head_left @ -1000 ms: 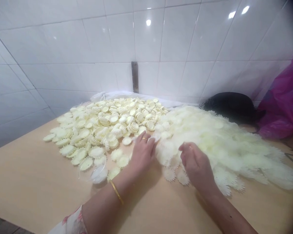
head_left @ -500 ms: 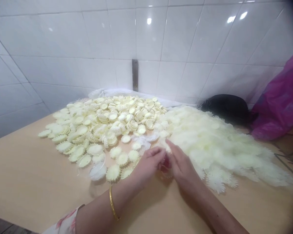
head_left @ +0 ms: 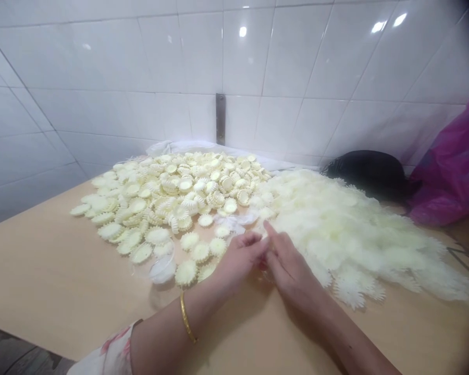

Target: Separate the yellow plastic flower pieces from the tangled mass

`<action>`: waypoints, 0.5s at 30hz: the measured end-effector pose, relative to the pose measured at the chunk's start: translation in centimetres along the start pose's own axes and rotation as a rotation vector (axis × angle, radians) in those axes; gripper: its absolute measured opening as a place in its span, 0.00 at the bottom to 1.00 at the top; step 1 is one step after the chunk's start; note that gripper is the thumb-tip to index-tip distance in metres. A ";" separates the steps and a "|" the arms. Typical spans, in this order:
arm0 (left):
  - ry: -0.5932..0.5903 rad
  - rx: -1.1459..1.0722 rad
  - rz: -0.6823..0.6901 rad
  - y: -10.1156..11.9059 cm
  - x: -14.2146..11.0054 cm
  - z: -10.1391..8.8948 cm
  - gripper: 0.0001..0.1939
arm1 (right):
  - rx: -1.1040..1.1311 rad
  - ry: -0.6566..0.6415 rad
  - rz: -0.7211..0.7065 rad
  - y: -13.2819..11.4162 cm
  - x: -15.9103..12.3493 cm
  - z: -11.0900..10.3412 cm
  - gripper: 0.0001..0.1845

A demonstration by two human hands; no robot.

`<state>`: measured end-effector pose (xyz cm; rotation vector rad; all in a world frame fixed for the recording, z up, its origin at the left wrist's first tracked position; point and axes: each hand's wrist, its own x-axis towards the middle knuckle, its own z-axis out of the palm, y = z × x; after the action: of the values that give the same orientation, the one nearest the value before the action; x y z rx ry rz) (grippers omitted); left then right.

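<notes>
My left hand [head_left: 239, 259], with a gold bangle on its wrist, is closed, and its fingertips meet those of my right hand [head_left: 291, 266], which is closed too. Something small lies between the fingers, mostly hidden; a faint reddish, clear bit shows just below them. Left of the hands lie loose pale yellow discs with scalloped edges [head_left: 200, 251]. Behind these rises a big heap of similar fluted, cup-like pieces [head_left: 187, 185]. A pile of flat, thin, whitish scalloped pieces [head_left: 336, 234] spreads to the right. Near my left forearm sits a small clear cup [head_left: 163, 268].
All this rests on a light wooden table [head_left: 35, 281] against a white tiled wall [head_left: 101, 57]. White sheeting [head_left: 203, 147] runs behind the heap. At the back right are a black object [head_left: 369, 172] and a magenta plastic bag [head_left: 449, 156].
My fingers have drawn closer together, and the reddish thing between them shows less. The whole scene has shifted slightly to the right in view. The heaps are unchanged.
</notes>
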<state>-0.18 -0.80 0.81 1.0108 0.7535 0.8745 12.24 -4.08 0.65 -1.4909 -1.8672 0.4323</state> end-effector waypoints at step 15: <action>-0.048 -0.216 -0.078 -0.1 0.4 -0.2 0.16 | 0.090 0.141 0.029 -0.1 0.1 -0.2 0.11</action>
<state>-0.12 -0.40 0.65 0.8035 0.6386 0.8416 12.23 -4.03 0.89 -1.4517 -1.6967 0.4092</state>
